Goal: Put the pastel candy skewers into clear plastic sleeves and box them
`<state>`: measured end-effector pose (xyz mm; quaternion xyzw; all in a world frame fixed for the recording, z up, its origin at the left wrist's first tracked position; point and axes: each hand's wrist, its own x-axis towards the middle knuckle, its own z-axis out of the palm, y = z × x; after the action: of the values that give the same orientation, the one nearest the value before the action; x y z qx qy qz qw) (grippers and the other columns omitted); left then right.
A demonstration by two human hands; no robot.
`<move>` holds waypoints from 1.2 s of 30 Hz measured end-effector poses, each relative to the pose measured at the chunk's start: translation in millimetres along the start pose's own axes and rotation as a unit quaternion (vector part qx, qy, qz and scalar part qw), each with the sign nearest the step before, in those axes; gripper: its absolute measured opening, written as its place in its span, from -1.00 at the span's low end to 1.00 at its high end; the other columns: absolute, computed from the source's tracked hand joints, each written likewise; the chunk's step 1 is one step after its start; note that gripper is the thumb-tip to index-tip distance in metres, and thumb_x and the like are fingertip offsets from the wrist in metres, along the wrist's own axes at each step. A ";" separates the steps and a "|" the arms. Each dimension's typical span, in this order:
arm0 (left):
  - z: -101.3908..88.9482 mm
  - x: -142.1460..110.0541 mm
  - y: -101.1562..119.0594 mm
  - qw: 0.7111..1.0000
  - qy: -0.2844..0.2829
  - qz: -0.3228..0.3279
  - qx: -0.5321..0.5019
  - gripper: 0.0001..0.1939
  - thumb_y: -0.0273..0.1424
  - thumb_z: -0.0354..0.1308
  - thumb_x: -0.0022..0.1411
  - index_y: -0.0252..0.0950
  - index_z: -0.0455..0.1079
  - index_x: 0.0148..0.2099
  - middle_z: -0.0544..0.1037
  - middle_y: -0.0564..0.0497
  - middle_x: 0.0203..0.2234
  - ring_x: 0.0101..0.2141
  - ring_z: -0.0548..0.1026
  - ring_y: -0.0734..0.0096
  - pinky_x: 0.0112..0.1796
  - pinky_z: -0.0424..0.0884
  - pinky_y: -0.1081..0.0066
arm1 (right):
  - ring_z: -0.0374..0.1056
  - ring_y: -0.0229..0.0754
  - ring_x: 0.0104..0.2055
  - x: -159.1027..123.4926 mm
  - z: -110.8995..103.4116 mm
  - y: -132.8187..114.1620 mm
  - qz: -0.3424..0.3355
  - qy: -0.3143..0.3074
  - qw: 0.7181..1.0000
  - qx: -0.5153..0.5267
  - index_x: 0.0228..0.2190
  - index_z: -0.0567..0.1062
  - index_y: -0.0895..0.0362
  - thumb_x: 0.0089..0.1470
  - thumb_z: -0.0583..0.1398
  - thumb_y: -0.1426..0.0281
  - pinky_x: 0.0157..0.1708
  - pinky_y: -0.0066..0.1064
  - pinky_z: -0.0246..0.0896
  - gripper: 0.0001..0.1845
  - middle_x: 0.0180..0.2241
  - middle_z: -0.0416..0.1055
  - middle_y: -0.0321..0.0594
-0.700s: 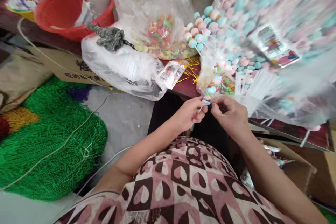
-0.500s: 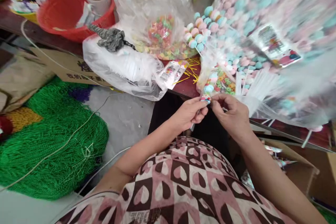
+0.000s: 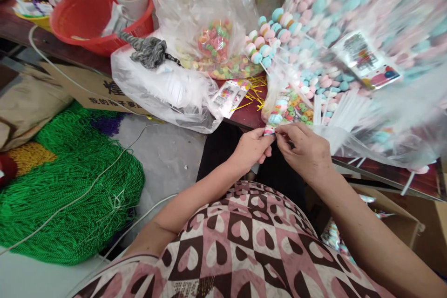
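Note:
My left hand (image 3: 252,150) is closed around the lower end of a candy skewer (image 3: 278,111) in a clear printed wrapper, with pink, white and blue marshmallow pieces inside. Its top points away from me, over the table edge. Close against the wrapper's bottom end, my right hand (image 3: 307,152) has thumb and fingers pinched together; whatever is between them is too small to make out. Just beyond the hands lies a clear bag of ring gummies (image 3: 301,111). Yellow twist ties (image 3: 256,94) are scattered on the table beside a flat printed wrapper (image 3: 230,97).
A big bag of pastel marshmallows (image 3: 331,4) fills the right, with white sticks (image 3: 344,114) before it. Assembled marshmallow skewers (image 3: 265,42) lie behind. A red basin (image 3: 84,18) stands at left, above a heap of green cord (image 3: 77,195). An open carton (image 3: 387,205) sits below right.
Both hands have shifted slightly left with the wrapped skewer. My right fingers have drawn together more tightly beside the wrapper's lower end.

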<state>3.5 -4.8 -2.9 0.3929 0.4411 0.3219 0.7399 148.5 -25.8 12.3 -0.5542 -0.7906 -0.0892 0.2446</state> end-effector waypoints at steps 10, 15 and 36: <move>0.1 -0.3 1.7 0.999 -0.005 -0.027 -0.041 -0.88 -0.42 0.04 0.25 -0.29 0.29 -0.36 0.33 0.22 -0.71 -0.81 0.15 0.72 -0.74 -0.10 0.57 | 0.41 -0.13 -0.35 4.8 -0.2 6.1 -0.057 -0.075 0.995 -0.029 -0.31 0.52 0.17 0.26 0.04 0.42 -0.37 -0.35 0.16 -0.75 -0.40 0.52 -0.12; 0.5 -0.5 3.2 0.998 -0.004 -0.032 -0.060 -0.90 -0.44 0.02 0.24 -0.29 0.28 -0.35 0.33 0.21 -0.71 -0.81 0.15 0.70 -0.75 -0.13 0.57 | 0.39 -0.13 -0.35 6.0 0.4 7.9 -0.059 -0.088 0.994 -0.027 -0.31 0.52 0.18 0.25 0.05 0.44 -0.36 -0.34 0.16 -0.75 -0.40 0.50 -0.11; 4.8 5.0 -24.5 0.997 0.050 0.051 0.012 -0.69 -0.25 0.05 0.29 -0.30 0.38 -0.01 0.29 0.26 -0.72 -0.78 0.16 0.65 -0.71 0.02 0.56 | 0.34 -0.16 -0.49 3.2 13.6 3.5 -0.008 -0.050 0.997 -0.051 -0.49 0.47 0.13 0.08 0.08 0.45 -0.51 -0.35 0.00 -0.81 -0.58 0.42 -0.20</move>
<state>13.1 -13.9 -24.7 0.4071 0.4609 0.3727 0.6949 147.0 -16.3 1.6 -0.5638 -0.8003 -0.1040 0.1757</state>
